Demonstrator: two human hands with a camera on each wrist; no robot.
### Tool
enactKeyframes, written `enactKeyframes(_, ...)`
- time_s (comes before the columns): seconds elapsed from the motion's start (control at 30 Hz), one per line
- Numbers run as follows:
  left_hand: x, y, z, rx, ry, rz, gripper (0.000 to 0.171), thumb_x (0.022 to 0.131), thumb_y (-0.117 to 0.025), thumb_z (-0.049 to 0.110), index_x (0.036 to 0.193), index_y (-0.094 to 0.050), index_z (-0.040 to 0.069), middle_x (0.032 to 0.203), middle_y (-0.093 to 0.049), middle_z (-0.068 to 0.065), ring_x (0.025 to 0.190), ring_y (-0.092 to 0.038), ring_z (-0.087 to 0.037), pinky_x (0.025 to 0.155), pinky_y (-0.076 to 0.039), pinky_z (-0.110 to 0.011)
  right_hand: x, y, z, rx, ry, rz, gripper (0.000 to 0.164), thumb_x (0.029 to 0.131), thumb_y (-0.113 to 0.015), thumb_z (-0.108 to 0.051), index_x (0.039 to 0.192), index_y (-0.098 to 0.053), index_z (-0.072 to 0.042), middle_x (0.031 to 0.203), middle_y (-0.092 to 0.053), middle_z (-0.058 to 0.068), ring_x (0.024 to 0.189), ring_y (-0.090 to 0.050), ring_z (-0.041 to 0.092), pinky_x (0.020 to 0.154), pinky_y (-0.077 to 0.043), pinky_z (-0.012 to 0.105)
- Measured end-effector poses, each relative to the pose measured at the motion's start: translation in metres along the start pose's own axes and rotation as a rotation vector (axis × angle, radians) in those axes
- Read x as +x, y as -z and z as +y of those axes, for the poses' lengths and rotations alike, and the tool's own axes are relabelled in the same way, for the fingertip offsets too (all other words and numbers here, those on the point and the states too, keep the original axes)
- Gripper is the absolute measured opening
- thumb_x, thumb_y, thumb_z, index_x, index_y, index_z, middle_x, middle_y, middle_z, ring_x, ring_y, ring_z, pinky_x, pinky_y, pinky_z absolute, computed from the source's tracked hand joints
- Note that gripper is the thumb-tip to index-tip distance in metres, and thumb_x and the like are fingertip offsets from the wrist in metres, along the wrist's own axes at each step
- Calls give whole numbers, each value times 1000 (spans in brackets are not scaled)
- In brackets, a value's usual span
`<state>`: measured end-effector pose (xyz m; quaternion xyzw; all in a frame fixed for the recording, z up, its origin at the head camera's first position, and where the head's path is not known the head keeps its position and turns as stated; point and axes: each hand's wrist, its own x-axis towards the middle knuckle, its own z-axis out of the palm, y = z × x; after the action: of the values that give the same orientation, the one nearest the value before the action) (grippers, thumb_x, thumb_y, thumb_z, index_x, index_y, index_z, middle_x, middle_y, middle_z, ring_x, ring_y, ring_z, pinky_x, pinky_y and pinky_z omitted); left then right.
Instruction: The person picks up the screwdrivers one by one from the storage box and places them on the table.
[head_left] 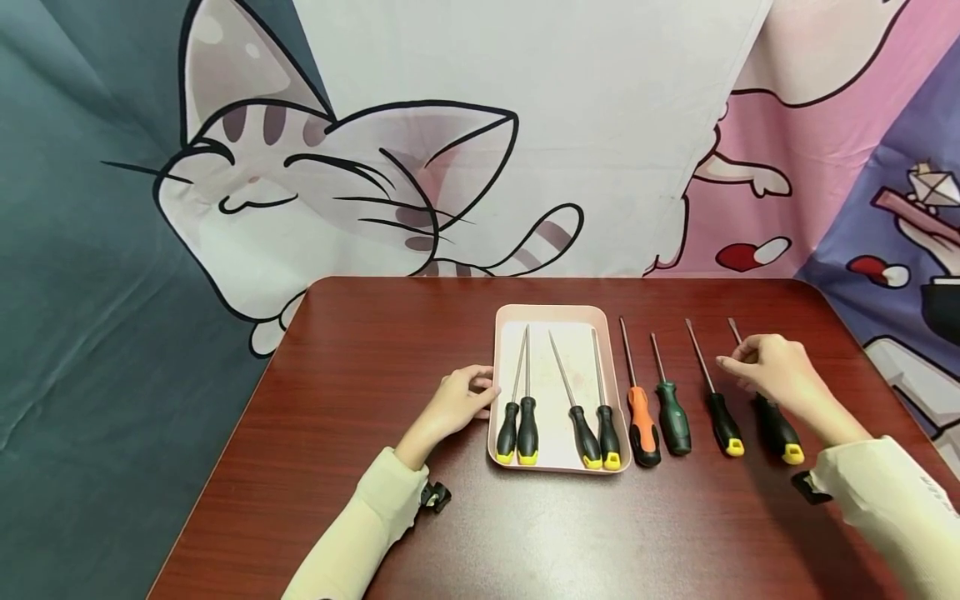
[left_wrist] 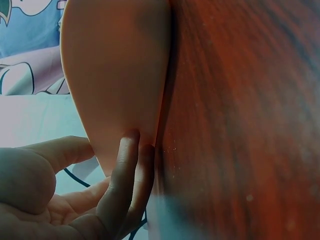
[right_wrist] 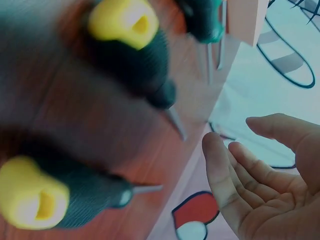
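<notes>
A shallow pink tray (head_left: 551,312) holds several screwdrivers with black handles and yellow ends, such as the black-handled screwdriver (head_left: 528,432). At the tray's left side my left hand (head_left: 459,400) holds its edge, thumb at the rim and fingers against the outer wall (left_wrist: 117,75). My right hand (head_left: 780,375) is above the rightmost black-and-yellow screwdriver (head_left: 778,432), partly covering its shaft. In the right wrist view, the right hand (right_wrist: 270,185) has thumb and fingers apart, with nothing between them; two yellow-ended handles (right_wrist: 75,195) lie beside it.
Right of the tray lie an orange-and-black screwdriver (head_left: 641,425), a green screwdriver (head_left: 674,421) and another black-and-yellow screwdriver (head_left: 723,425), in a row with shafts pointing away. The dark red wooden table (head_left: 360,350) ends at a cartoon-printed cloth (head_left: 615,125).
</notes>
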<state>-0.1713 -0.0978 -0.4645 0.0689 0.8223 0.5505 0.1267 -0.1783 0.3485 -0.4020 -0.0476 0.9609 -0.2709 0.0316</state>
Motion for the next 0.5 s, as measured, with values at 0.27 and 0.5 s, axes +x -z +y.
enactKeyframes(0.27, 0, 0, 0, -1, -6, -2, 41, 97, -63, 7, 135, -55, -6, 113, -68, -23, 80, -73, -26, 63, -62, -29, 11, -9, -20, -27, 72, 35, 28, 95, -69, -24, 85, -67, 2, 64, -66, 2, 59, -61, 17, 50, -46, 26)
enactKeyframes(0.5, -1, 0, 1, -5, -14, -6, 41, 97, -63, 6, 135, -55, -8, 114, -67, -24, 81, -72, -27, 63, -62, -31, 15, -14, -32, 11, 75, 5, 28, 96, -68, -25, 87, -66, 2, 64, -67, 3, 59, -66, 20, 50, -49, 25)
